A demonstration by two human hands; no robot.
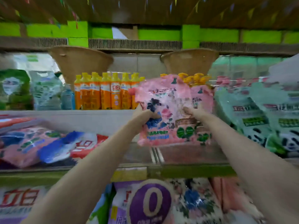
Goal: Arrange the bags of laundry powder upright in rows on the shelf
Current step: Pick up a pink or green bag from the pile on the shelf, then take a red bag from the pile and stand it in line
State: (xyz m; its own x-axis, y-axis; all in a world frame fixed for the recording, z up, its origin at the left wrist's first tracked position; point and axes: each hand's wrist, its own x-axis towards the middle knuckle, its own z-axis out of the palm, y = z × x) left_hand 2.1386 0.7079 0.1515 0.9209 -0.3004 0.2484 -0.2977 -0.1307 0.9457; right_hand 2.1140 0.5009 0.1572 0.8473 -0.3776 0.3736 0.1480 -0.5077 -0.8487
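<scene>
A pink bag of laundry powder [168, 109] stands upright above the middle shelf [186, 155], held between both hands. My left hand [143, 116] grips its left edge, fingers curled onto the front. My right hand [191, 113] grips the bag's right middle part. Another pink bag [203, 97] stands just behind it to the right. At the left, a pink bag [24, 144] and a blue, white and red bag [68, 146] lie flat on the same shelf.
Green panda-print bags [258, 120] lean at the right. Orange bottles with yellow caps [105, 92] fill the back ledge. Green and pale bags [32, 89] stand at the far left. More bags [152, 202] crowd the lower shelf.
</scene>
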